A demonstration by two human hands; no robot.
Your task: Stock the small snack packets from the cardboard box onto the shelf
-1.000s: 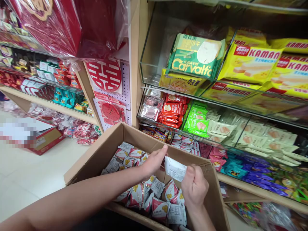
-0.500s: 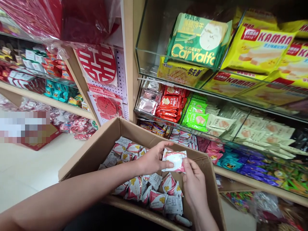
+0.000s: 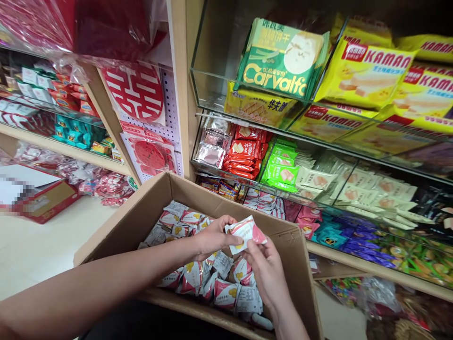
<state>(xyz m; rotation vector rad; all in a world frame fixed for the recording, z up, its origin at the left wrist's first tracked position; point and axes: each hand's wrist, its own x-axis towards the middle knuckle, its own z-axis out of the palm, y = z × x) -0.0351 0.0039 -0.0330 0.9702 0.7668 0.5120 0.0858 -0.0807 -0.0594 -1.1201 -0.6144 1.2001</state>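
Note:
Both my hands hold one small white-and-pink snack packet [image 3: 245,233] above an open cardboard box [image 3: 120,218]. My left hand [image 3: 214,238] pinches the packet's left side, thumb on its front. At its lower right edge, the fingers of my right hand [image 3: 267,267] are closed on the same packet. Inside the box lie several loose packets [image 3: 226,293] of the same white, pink and yellow print, some face up and some turned over. My left forearm crosses over the box and hides part of them.
Glass-fronted shelves [image 3: 247,177] with snack packs stand beyond the box, yellow wafer packs [image 3: 371,71] and a green pack [image 3: 283,61] on top. Red paper decorations [image 3: 136,94] hang on a pegboard. A red-edged carton [image 3: 46,203] lies on the floor at left.
The packet has been tilted in my hands, its printed front now showing more. My right hand has shifted left and lower on it. The view has moved slightly right.

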